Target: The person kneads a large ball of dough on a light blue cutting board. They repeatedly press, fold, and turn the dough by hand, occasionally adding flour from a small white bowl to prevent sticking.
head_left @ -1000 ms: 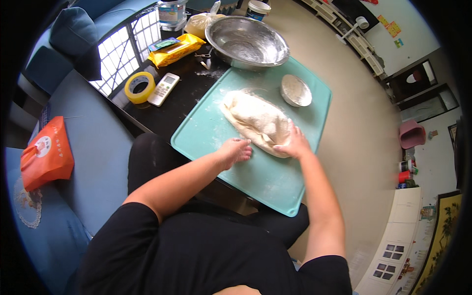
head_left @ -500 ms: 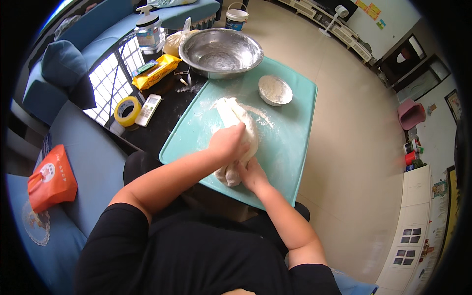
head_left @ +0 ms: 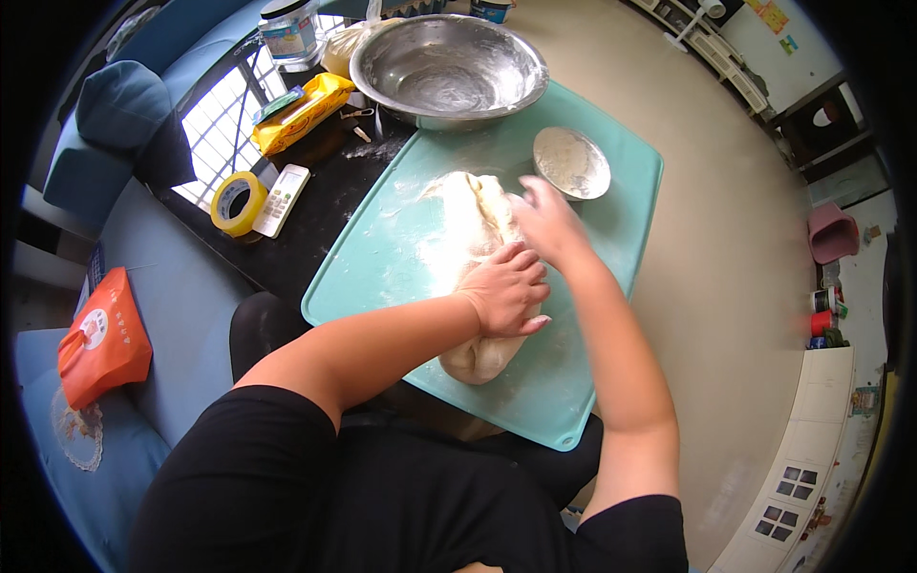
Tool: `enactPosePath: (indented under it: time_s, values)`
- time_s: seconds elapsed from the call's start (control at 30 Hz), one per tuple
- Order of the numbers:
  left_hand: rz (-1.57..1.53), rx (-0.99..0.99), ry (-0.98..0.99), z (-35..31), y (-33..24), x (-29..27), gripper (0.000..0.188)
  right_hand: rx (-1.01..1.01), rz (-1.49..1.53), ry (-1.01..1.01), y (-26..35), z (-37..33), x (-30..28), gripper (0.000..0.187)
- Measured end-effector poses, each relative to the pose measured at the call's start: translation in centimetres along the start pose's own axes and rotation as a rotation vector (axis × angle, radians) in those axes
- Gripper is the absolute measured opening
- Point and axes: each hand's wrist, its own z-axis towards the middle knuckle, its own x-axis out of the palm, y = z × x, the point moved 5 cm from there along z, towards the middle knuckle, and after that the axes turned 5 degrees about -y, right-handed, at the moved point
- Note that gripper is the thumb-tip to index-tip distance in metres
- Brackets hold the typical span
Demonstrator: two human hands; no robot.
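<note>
A long, folded piece of pale dough (head_left: 479, 361) lies lengthwise on the floured green board (head_left: 358, 286). Across its middle rests my left hand (head_left: 506, 289), pressing down with fingers stretched out and slightly apart. My right hand (head_left: 552, 222) is beside the dough's upper right edge, close to the small metal bowl (head_left: 571, 162) of flour. Motion smears its fingers, and I cannot tell whether they touch the dough. A lengthwise seam shows along the dough's upper part; my left hand covers the middle.
A large floury metal basin (head_left: 449, 72) stands over the board's far left corner. On the black table to the left are yellow tape (head_left: 239, 203), a white remote control (head_left: 282, 201), a yellow packet (head_left: 303, 115) and a lidded jar (head_left: 289, 36). An orange bag (head_left: 105, 339) lies on the blue sofa.
My right hand has moved from the dough's near end up to its far right side. My left hand now lies flatter across the middle. The whole view has shifted slightly.
</note>
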Motion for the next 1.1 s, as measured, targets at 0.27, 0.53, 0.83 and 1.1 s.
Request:
enactPosePath:
  time_s: [0.27,0.53,0.83,1.1]
  values:
    - [-0.160,0.169,-0.305,-1.8,1.9,-0.3,0.044,-0.155,-0.189,0.223,2.3,6.0,8.1,0.062]
    - [-0.168,0.139,-0.382,-2.3,1.9,-1.8,0.026,-0.127,-0.018,-0.149,-2.2,5.2,6.3,0.046]
    - [-0.582,-0.594,-0.973,-6.2,4.7,-9.3,0.019,-0.650,-0.269,-0.566,5.5,-15.7,0.8,0.030]
    - [-0.313,-0.207,-0.273,-4.3,0.6,-6.1,0.032,-0.474,-0.138,-0.728,4.4,-18.0,-1.2,0.050]
